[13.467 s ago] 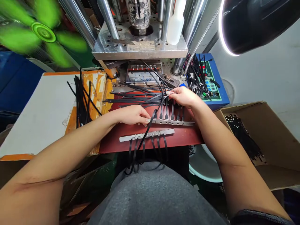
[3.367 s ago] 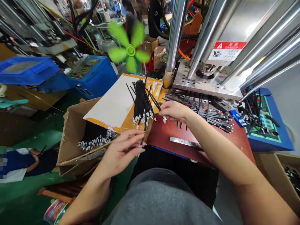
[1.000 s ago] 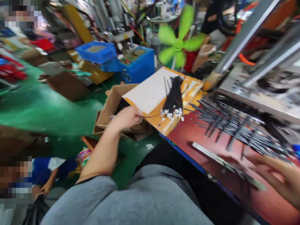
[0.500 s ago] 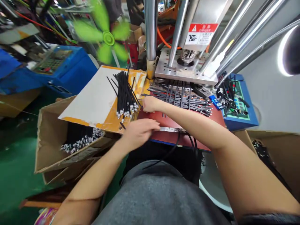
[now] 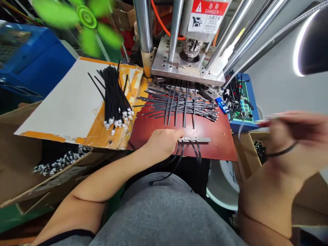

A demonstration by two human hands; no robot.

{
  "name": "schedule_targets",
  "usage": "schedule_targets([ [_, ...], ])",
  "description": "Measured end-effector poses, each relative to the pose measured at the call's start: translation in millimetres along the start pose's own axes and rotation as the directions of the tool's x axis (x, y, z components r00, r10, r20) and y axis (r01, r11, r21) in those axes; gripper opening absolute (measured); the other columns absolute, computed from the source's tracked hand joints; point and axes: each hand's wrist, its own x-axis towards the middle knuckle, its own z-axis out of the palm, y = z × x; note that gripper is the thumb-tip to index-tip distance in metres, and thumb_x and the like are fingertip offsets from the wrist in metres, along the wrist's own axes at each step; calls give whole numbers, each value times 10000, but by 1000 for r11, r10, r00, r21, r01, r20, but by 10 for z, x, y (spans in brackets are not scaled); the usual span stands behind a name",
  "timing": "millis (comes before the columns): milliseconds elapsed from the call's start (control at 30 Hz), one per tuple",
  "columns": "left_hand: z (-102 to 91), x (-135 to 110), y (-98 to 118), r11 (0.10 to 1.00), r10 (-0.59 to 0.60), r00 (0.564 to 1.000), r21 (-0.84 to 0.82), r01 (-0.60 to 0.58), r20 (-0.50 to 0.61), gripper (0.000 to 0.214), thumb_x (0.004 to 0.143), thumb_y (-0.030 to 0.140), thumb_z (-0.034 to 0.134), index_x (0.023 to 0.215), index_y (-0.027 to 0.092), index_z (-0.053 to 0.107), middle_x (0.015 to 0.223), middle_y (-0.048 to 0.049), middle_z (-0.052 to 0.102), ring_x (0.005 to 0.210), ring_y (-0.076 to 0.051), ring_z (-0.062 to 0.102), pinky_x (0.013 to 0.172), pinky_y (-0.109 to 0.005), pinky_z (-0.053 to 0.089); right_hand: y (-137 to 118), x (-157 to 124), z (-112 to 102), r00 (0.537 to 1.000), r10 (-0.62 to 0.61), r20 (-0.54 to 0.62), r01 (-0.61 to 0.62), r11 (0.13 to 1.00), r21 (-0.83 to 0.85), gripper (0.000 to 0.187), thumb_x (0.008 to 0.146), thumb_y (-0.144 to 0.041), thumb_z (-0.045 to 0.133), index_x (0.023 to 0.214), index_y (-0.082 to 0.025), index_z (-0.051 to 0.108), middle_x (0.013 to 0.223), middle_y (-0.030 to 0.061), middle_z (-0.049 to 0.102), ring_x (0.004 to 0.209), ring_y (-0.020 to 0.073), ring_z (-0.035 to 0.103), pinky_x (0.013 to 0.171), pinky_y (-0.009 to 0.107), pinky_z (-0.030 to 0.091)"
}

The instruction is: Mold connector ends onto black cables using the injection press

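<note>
My left hand [image 5: 165, 145] has its fingers closed on the left end of a narrow metal bar [image 5: 203, 139], which lies near the front edge of the reddish-brown board [image 5: 222, 143]. Several black cables [image 5: 197, 150] hang from the bar toward my lap. My right hand [image 5: 289, 150] is raised at the far right, close to the camera and away from the board. Motion smears its fingers, and a dark thin strip crosses it. Across the back of the board lie many black cables [image 5: 176, 106], some laid crosswise under the press plate [image 5: 164, 65].
A bundle of black cables with white connectors [image 5: 115, 95] rests on the taped board [image 5: 98, 131] at left. Below it stands a carton [image 5: 23, 184] of similar cables. A green fan [image 5: 87, 17] spins behind. At right are a blue box [image 5: 249, 92] and a white bucket [image 5: 217, 194].
My right hand has moved from the cables at the left of the board to the far right. My left hand has come onto the metal bar. The camera view has shifted.
</note>
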Motion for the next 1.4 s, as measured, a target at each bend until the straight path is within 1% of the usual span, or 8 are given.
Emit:
schedule_targets([
  [167, -6, -355, -317, 993, 73, 975, -73, -90, -209, 185, 961, 182, 536, 1101, 211, 653, 1085, -25, 710, 1055, -185, 638, 964, -334, 498, -127, -445, 504, 793, -127, 595, -87, 944, 318, 87, 930, -178, 583, 916, -219, 659, 920, 20, 725, 840, 166, 696, 771, 284, 555],
  [267, -232, -781, -668, 978, -192, 897, -1, 209, -397, 122, 935, 234, 598, 1031, 201, 667, 1065, -44, 688, 1037, -198, 619, 984, -349, 481, 51, -546, 612, 785, -224, 578, 48, 952, 303, 80, 935, -193, 594, 965, -222, 662, 946, 15, 730, 849, 155, 705, 753, 257, 554],
  [400, -487, -1236, -1036, 764, -534, 716, 106, 636, -450, 246, 848, 332, 697, 1033, 174, 664, 1036, -91, 639, 1011, -272, 599, 970, -420, 470, 224, -551, 578, 747, -381, 544, 233, 918, 322, 111, 965, -206, 543, 982, -230, 651, 985, 25, 720, 887, 162, 701, 786, 273, 551],
  [633, -622, -1233, -1360, 653, -708, 585, -50, 756, -396, 352, 845, 464, 643, 994, 146, 660, 990, -97, 665, 881, -231, 611, 852, -340, 474, 180, -612, 604, 717, -450, 533, 332, 892, 306, 100, 963, -196, 538, 998, -221, 628, 1011, 44, 698, 927, 190, 684, 822, 325, 544],
  [867, -777, -1093, -1660, 607, -788, 599, -342, 717, -144, 258, 772, 412, 667, 813, 157, 682, 733, -36, 668, 651, -159, 567, 621, -267, 397, 303, -843, 680, 822, -305, 481, 178, 940, 291, 276, 946, -333, 602, 1199, -227, 632, 1127, 83, 642, 977, 241, 648, 879, 403, 520],
  [1100, -781, -1073, -1772, 592, -786, 609, -415, 691, -106, 293, 717, 298, 693, 956, 142, 627, 798, -27, 667, 703, -135, 624, 672, -243, 473, 305, -933, 671, 858, -236, 455, 136, 961, 242, 290, 921, -319, 617, 1211, -327, 634, 1130, 54, 653, 967, 277, 661, 886, 480, 541],
  [1267, -1012, -1166, -1725, 595, -791, 607, -318, 738, -72, 368, 671, 238, 688, 1024, 135, 672, 698, 5, 668, 633, -151, 611, 614, -244, 446, 242, -906, 665, 864, -216, 454, 129, 968, 215, 535, 895, -269, 624, 1338, -549, 515, 1114, 34, 651, 947, 327, 663, 839, 543, 567],
  [1400, -1491, -1531, -1526, 613, -746, 590, 28, 789, -309, 96, 751, 217, 676, 807, 147, 710, 673, 6, 658, 724, -168, 623, 744, -271, 474, 252, -913, 682, 879, -198, 435, 161, 979, 121, 678, 880, -257, 634, 1425, -582, 396, 1072, 64, 624, 936, 360, 642, 810, 557, 561],
])
